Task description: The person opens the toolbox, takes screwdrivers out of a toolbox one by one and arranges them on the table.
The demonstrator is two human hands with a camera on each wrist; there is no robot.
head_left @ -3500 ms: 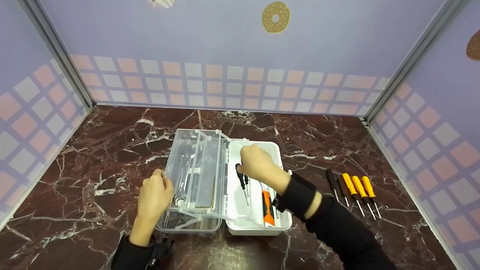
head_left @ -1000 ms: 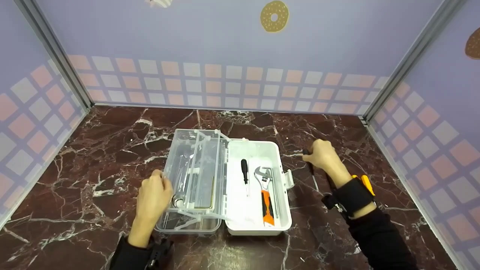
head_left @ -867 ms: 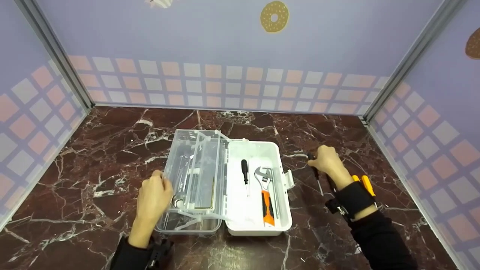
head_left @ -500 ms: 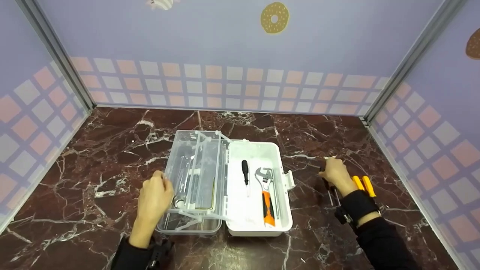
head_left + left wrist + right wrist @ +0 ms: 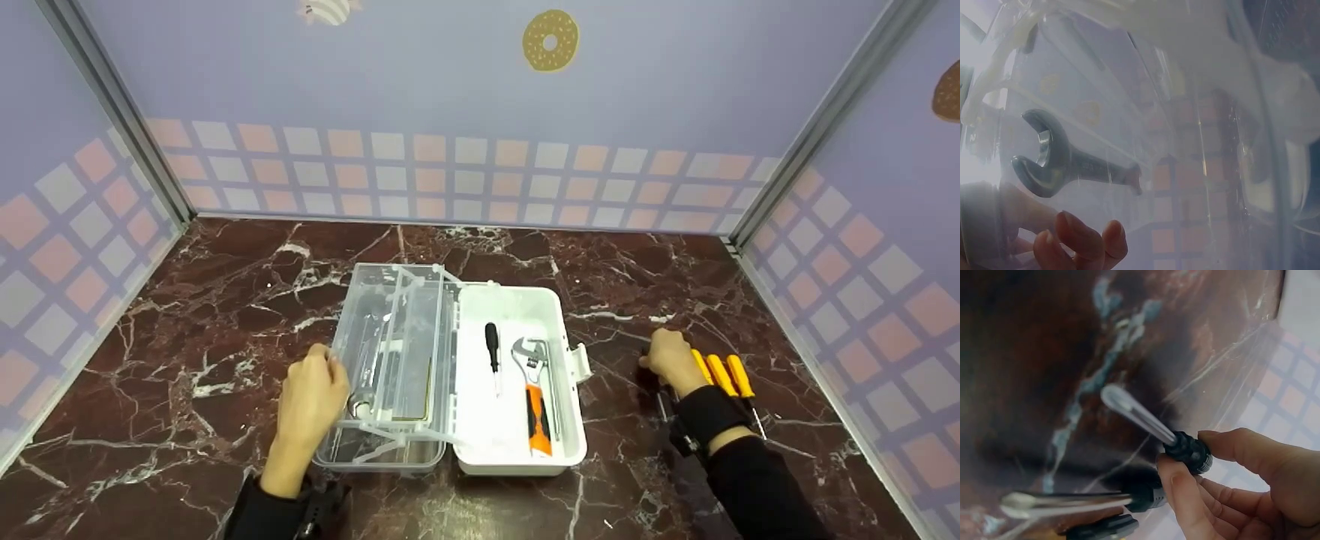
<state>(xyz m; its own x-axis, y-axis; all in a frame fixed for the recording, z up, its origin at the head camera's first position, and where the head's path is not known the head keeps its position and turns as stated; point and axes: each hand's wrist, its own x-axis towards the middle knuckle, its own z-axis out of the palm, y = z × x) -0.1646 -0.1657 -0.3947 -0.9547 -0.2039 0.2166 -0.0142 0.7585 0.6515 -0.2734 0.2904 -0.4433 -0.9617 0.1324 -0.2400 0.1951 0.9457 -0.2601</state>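
A white toolbox (image 5: 510, 300) stands open, its clear tiered lid section (image 5: 360, 300) folded out to the left. My left hand (image 5: 309, 397) holds that section's left edge with curled fingers. Through the clear plastic in the left wrist view, an open-end wrench (image 5: 1053, 160) shows above the fingertips. On the right, my right hand (image 5: 673, 360) pinches a black-handled screwdriver (image 5: 1140, 419) by thumb and fingers, low over the table. Another dark-handled screwdriver (image 5: 1072, 503) lies beside it. Several yellow-handled screwdrivers (image 5: 720, 375) lie just right of the hand.
Inside the white box lie a black screwdriver (image 5: 492, 345), an orange-handled adjustable wrench (image 5: 538, 420) and a thin bent rod (image 5: 553, 390). The box's latch (image 5: 581, 364) sticks out to the right. Patterned panels (image 5: 465, 112) enclose the marble-look table (image 5: 232, 300).
My right hand has carried a black screwdriver out of the white box, rightward to the row of screwdrivers, and come lower and nearer over the last second. My left hand has stayed put.
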